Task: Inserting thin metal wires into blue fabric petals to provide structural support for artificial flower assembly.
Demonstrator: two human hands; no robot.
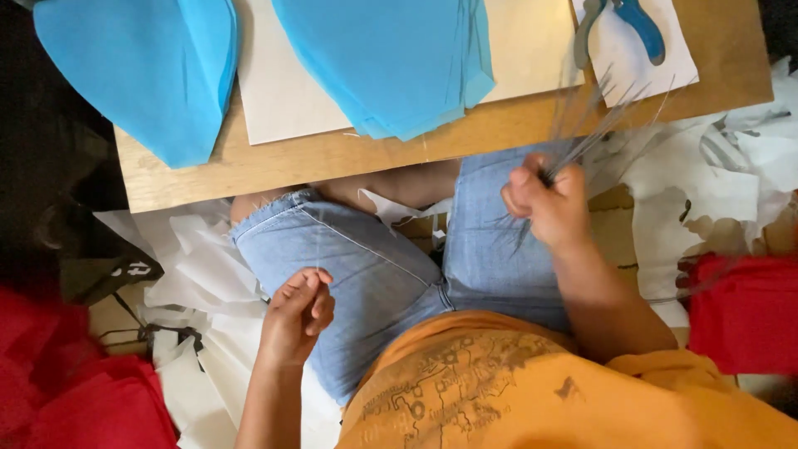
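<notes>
My right hand (549, 204) is closed around a bundle of thin metal wires (594, 125) that fan up and to the right over the table edge. My left hand (298, 312) rests over my left thigh, its fingertips pinched on one very thin wire (317, 241) that stands up from the fingers. I sit in light denim shorts (374, 266) and an orange shirt (515, 391), both hands held above my lap in front of the low wooden table (274, 166).
Two stacks of blue paper (150, 66) lie on a white sheet (283, 91) on the table. Blue-handled pliers (632, 21) rest at the back right. White paper scraps (191, 274) litter the floor, with red paper (744, 312) at both sides.
</notes>
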